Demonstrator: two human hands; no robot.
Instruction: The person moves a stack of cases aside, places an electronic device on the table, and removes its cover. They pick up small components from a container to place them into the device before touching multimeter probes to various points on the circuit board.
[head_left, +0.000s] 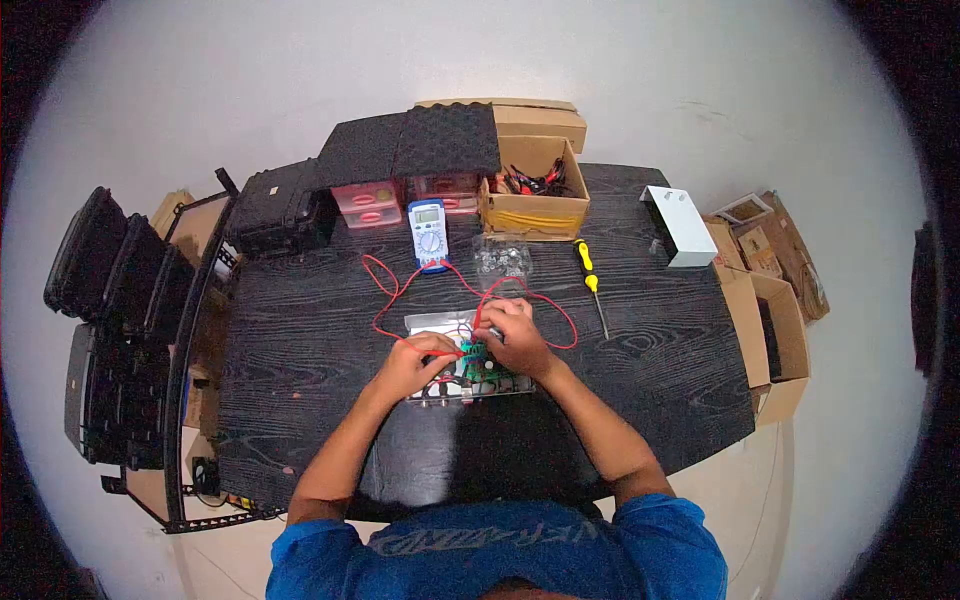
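Observation:
In the head view, my left hand [405,368] is closed on a red multimeter probe [437,352], its tip at the left side of a green circuit board [485,368]. My right hand [515,338] pinches a second red probe [478,316], which points down at the board's upper part. The board sits in an open metal case [425,322] with wires and connectors along its near edge. Red leads run from both probes to a blue-and-white multimeter [430,236] lying behind the case. My right hand hides part of the board, so the exact contact points cannot be made out.
A yellow-and-black screwdriver [586,268] lies to the right. Behind the case are a clear bag of small parts [503,262], a cardboard box [535,220] of cables and red drawers [367,204]. A white metal cover [682,226] lies far right; a black case [282,208] stands back left.

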